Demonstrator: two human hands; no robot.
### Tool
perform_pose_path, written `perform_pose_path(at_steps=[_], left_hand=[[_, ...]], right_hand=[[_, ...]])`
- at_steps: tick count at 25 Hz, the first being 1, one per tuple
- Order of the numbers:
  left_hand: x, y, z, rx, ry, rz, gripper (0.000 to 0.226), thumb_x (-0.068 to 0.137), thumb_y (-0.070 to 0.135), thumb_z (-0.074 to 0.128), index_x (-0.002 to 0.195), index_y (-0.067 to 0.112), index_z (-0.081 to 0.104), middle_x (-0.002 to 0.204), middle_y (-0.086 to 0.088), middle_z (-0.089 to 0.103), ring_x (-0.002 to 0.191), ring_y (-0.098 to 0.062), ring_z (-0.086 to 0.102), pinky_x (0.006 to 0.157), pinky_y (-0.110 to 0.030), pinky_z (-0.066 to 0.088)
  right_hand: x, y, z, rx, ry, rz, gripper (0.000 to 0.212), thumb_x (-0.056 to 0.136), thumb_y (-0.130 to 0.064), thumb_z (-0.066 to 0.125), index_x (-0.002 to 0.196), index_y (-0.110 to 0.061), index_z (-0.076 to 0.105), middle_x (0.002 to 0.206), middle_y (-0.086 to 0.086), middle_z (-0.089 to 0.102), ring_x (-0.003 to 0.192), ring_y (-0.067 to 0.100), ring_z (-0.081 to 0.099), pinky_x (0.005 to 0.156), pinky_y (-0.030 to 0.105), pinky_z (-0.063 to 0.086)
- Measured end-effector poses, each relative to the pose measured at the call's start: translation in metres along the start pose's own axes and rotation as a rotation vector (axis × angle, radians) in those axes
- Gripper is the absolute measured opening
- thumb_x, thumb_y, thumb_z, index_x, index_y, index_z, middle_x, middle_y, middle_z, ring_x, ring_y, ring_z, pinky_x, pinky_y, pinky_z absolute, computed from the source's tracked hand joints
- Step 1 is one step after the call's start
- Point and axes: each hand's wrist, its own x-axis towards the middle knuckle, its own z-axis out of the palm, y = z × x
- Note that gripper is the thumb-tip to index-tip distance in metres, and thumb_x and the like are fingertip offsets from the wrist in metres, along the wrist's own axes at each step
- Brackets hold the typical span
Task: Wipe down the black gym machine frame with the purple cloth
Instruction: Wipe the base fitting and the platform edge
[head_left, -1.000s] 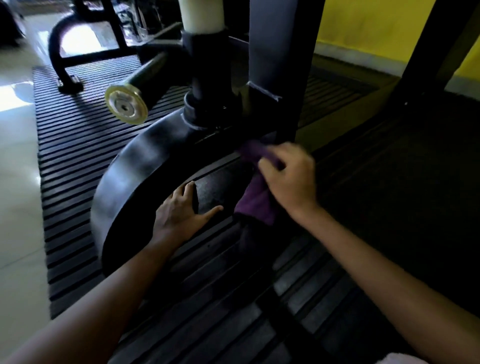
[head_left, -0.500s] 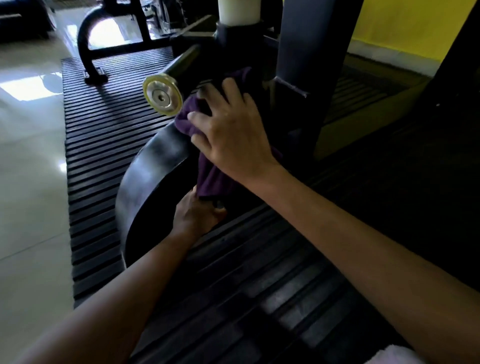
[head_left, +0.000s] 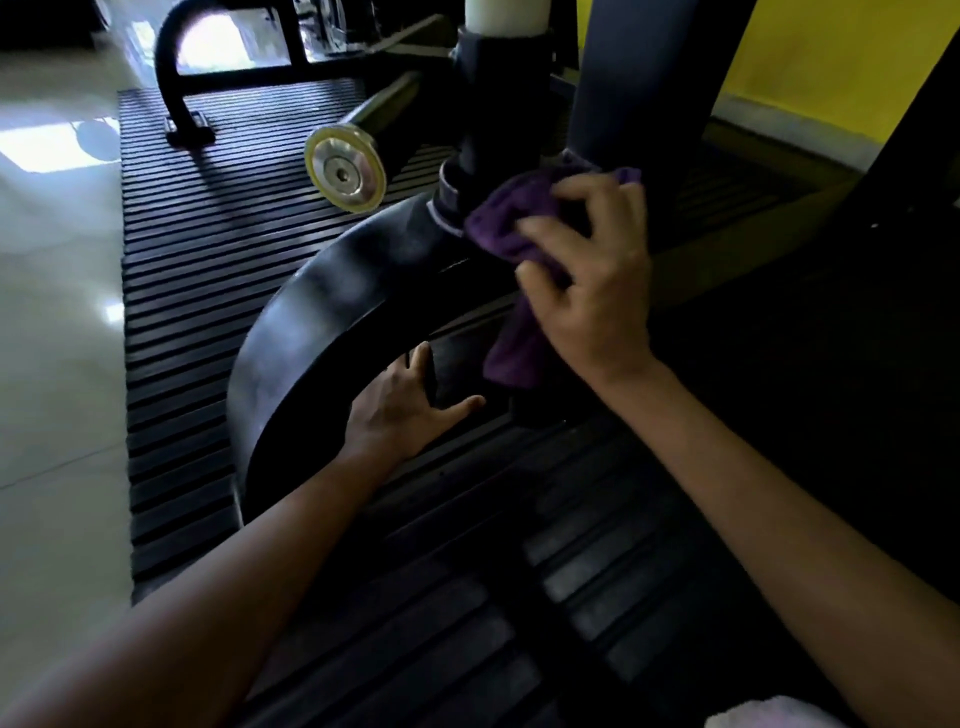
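We find open ribbed mat (head_left: 218, 332) left of the curved frame (head_left: 322, 312); the chrome-capped bar (head_left: 347, 176) and upright post (head_left: 498, 104) crowd above.

The black gym machine frame (head_left: 332, 312) rose from the ribbed rubber mat (head_left: 208, 312) as a broad, glossy curved band that swept up to a dark upright post. The purple cloth (head_left: 511, 223) was bunched against the foot of that post, creased and soft, with one end hanging down toward the mat.
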Motion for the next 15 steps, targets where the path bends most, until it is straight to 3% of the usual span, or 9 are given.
perform_pose_path(at_steps=[3,5,7,11,13,15], left_hand=[[-0.001,0.002,-0.001,-0.005,-0.039,0.0,0.078,0.074,0.06,0.056,0.138,0.019,0.038,0.139,-0.007,0.045,0.126,-0.028,0.043,0.094,-0.039,0.036],[-0.001,-0.001,0.0,0.004,-0.014,0.002,0.079,0.075,0.068,0.054,0.137,0.021,0.039,0.14,-0.005,0.045,0.127,-0.026,0.043,0.096,-0.04,0.035],[-0.002,-0.003,0.003,0.01,0.012,0.003,0.086,0.071,0.079,0.047,0.135,0.022,0.04,0.138,-0.002,0.047,0.126,-0.023,0.044,0.095,-0.04,0.037],[-0.002,-0.002,0.003,-0.011,0.031,0.026,0.088,0.072,0.081,0.046,0.136,0.021,0.039,0.138,-0.001,0.048,0.126,-0.02,0.044,0.091,-0.036,0.039],[-0.001,-0.003,0.003,-0.009,0.037,0.025,0.087,0.073,0.08,0.048,0.136,0.021,0.039,0.138,-0.001,0.048,0.126,-0.02,0.045,0.089,-0.035,0.039],[-0.001,-0.004,0.005,0.003,0.043,0.023,0.086,0.073,0.08,0.048,0.135,0.021,0.04,0.136,-0.002,0.049,0.124,-0.021,0.046,0.087,-0.035,0.039]], right_hand=[[0.003,-0.016,0.007,0.014,-0.1,-0.175,0.024,0.075,-0.019,0.062,0.092,-0.004,0.072,0.103,0.021,0.063,0.093,0.029,0.04,0.074,0.039,0.043],[0.006,-0.004,0.002,-0.016,-0.127,-0.183,0.025,0.076,-0.019,0.062,0.093,-0.004,0.072,0.102,0.021,0.063,0.093,0.026,0.037,0.072,0.038,0.044],[0.002,0.022,-0.011,-0.061,-0.137,-0.102,0.023,0.08,-0.017,0.059,0.095,-0.003,0.071,0.101,0.021,0.062,0.092,0.026,0.038,0.074,0.038,0.041],[0.024,0.06,-0.031,-0.265,-0.213,0.198,0.036,0.086,-0.023,0.043,0.105,-0.004,0.068,0.112,0.02,0.057,0.104,0.036,0.048,0.078,0.034,0.037],[0.037,0.048,-0.022,-0.384,-0.277,0.204,0.036,0.09,-0.023,0.041,0.108,-0.004,0.065,0.117,0.016,0.053,0.111,0.036,0.045,0.078,0.036,0.039],[0.035,0.034,-0.022,-0.367,-0.268,0.212,0.031,0.093,-0.021,0.043,0.11,-0.005,0.064,0.12,0.013,0.05,0.113,0.031,0.043,0.075,0.029,0.036]])
